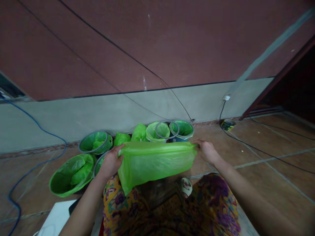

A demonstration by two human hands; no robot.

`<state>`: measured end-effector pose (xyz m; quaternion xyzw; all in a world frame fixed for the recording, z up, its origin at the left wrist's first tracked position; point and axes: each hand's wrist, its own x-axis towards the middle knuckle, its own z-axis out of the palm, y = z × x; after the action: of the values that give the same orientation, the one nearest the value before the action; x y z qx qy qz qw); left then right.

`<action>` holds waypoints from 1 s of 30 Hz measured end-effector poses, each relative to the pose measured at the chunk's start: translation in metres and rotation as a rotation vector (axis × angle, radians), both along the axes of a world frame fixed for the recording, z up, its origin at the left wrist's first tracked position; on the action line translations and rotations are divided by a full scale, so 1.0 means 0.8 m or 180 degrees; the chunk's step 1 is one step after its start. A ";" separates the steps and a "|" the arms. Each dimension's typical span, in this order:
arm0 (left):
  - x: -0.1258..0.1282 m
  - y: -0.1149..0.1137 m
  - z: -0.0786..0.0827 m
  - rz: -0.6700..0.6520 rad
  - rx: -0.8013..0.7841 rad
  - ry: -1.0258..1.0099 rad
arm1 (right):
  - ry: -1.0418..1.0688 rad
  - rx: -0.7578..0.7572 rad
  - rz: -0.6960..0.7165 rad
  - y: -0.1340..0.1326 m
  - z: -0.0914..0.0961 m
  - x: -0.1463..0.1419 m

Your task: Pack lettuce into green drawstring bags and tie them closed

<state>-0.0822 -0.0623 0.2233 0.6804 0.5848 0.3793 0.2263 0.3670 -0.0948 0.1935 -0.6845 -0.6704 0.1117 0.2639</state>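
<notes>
A translucent green plastic bag (159, 160) is stretched sideways in front of me, above my lap. My left hand (112, 163) grips its upper left corner, and my right hand (206, 151) pinches the upper right one. Its lower left corner droops lower than the rest. Just beyond the bag, a light bin (157, 131) and a blue bin (182, 130) stand against the wall, both lined with green bags. A loose grey ring (167, 122) rests across their tops.
More green-lined bins (95, 142) sit at the left, one large bin (71, 175) nearest me. Bunched green bags (139, 132) lie by the wall. A blue hose (31, 170) winds across the left floor. A black cable (256, 154) and small tin (228, 124) are at the right.
</notes>
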 end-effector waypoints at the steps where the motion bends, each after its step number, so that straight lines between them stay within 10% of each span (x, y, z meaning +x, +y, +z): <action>1: 0.001 0.000 -0.002 0.0007 0.0129 0.0304 | -0.0234 0.0035 -0.0011 0.000 0.000 0.000; 7: -0.007 0.000 -0.006 0.0343 0.0723 0.1050 | 0.0088 0.0455 -0.0143 -0.006 -0.010 0.005; 15: -0.017 -0.015 0.023 0.0086 0.0539 -0.1072 | 0.2960 0.1146 -0.0040 -0.007 0.010 -0.019; 21: 0.006 -0.043 0.048 0.1555 0.1119 0.0173 | 0.1480 0.1981 -0.1021 -0.005 0.037 -0.067; 24: -0.005 -0.053 0.055 0.1869 0.0632 0.1112 | 0.0907 0.1655 -0.0905 -0.001 0.042 -0.083; 30: -0.068 -0.068 0.010 0.1347 -0.0794 0.2093 | 0.0346 0.0233 -0.0546 0.012 -0.044 -0.134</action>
<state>-0.1370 -0.1167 0.2311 0.5974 0.7945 0.1060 0.0251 0.2595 -0.0854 0.1585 -0.7221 -0.5977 0.1011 0.3333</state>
